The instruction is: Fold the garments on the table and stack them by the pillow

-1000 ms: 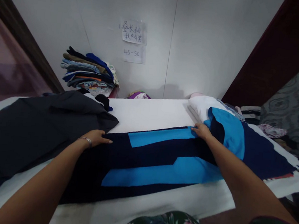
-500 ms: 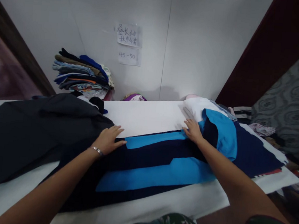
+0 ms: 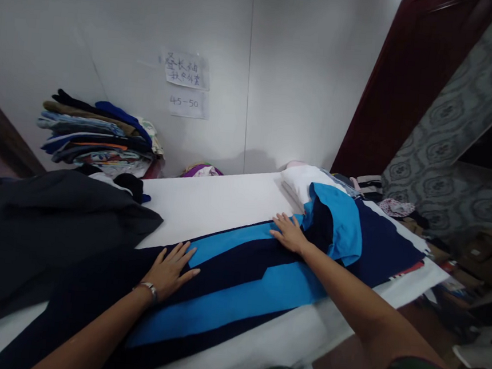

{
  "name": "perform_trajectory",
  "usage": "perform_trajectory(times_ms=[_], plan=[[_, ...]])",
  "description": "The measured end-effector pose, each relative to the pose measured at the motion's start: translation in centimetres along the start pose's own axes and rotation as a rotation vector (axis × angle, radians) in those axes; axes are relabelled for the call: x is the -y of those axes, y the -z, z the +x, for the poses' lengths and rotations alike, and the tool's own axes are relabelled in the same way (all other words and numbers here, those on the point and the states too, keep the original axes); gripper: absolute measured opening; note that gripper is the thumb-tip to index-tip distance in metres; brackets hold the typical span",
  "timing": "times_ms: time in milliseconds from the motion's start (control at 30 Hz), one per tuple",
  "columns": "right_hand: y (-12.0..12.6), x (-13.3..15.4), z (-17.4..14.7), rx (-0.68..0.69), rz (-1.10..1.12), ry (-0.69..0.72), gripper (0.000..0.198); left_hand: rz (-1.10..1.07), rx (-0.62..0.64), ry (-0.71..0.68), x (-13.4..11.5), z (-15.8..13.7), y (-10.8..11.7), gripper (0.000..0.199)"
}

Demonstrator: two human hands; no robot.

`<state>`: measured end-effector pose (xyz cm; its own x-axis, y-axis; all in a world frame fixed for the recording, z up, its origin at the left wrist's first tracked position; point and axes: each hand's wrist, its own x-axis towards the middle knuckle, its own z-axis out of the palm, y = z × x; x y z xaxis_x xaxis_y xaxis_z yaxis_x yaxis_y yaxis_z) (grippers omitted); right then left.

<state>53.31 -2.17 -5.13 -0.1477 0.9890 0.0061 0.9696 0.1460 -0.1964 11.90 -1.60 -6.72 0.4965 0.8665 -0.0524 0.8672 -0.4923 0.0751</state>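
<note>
Head view: a long navy garment with bright-blue fabric panels [image 3: 222,306] lies spread across the centre and lower left of the frame on a white tabletop [image 3: 201,201]. The left hand [image 3: 172,270], just left of centre, lies palm down on it, fingers spread, at the upper blue panel's left end. The right hand [image 3: 288,232], right of centre, is likewise flattened with fingers apart, beside the bunched blue part. Dark-grey cloth [image 3: 66,220] covers the left side; a stack of folded, multicoloured clothes [image 3: 97,137] stands at upper left.
</note>
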Motion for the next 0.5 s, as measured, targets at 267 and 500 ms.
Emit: perform_trajectory(times_ms=[267,500], plan=[[0.4,2.7,-1.2,0.156,0.166,-0.053,0.069,-0.013,0.008,0.03,-0.7,0.1,1.3,0.067],[1.4,9.6,-4.5,0.093,0.246,0.245,0.07,-0.032,-0.092,-0.047,-3.9,-1.5,2.2,0.066]])
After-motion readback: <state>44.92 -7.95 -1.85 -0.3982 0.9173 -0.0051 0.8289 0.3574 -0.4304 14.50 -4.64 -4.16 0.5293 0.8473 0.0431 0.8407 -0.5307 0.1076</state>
